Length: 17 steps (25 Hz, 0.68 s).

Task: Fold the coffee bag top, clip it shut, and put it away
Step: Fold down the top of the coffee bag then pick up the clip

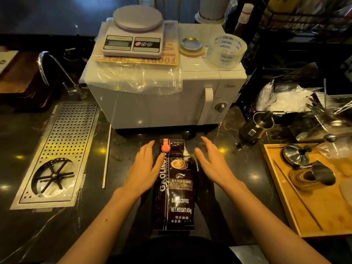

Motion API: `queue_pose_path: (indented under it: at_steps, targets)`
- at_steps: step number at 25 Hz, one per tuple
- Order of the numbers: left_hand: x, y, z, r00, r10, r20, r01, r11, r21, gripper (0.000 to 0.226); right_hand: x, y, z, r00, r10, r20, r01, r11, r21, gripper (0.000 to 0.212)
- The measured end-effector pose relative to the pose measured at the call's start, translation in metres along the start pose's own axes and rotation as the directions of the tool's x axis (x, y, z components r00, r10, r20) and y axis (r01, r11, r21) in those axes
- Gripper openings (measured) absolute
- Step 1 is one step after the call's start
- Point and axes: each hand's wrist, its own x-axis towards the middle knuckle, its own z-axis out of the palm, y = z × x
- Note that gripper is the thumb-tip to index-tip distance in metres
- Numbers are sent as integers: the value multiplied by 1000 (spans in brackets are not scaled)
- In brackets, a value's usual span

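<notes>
Coffee comes first: one tall, shiny black foil coffee bag (174, 187) with white letters lies flat on the dark, glossy stone worktop (118, 168). Its top end points away from the person, toward the white boxy microwave oven (162, 100). One round orange clip (165, 148) sits on the top left corner of the bag. The foil near the top looks wrinkled.

Two bare hands are spread open, fingers stretched out, holding nothing. The left hand (145, 168) is just beside the bag's left edge, and its thumb lies on the bag just below the clip. The right hand (213, 161) is near the bag's right side, tilted on its edge; I cannot tell if it touches the foil. The bag lies between the two hands.

On top of the microwave oven sit one flat white kitchen scale with a round plate (134, 32), one small round metal dish (192, 45) and one fat roll of clear tape (226, 51). Crinkly clear plastic hangs over the oven's front.

To the left, one long metal drip tray full of little holes (62, 149) is sunk into the worktop, with one curved silver tap (57, 67) behind it. To the right is one light wooden tray (314, 206), and near it stands one shiny metal jug (256, 128).
</notes>
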Motion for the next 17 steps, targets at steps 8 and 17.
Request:
queue_pose_path:
  at_steps: [8, 17]
  targets:
    - [12, -5, 23, 986, -128, 105, 153, 946, -286, 51, 6, 11, 29, 955, 247, 164, -287, 908, 306, 47]
    - [17, -12, 27, 972, -225, 73, 235, 898, -372, 18, 5, 8, 34, 904, 315, 290, -426, 730, 534, 24]
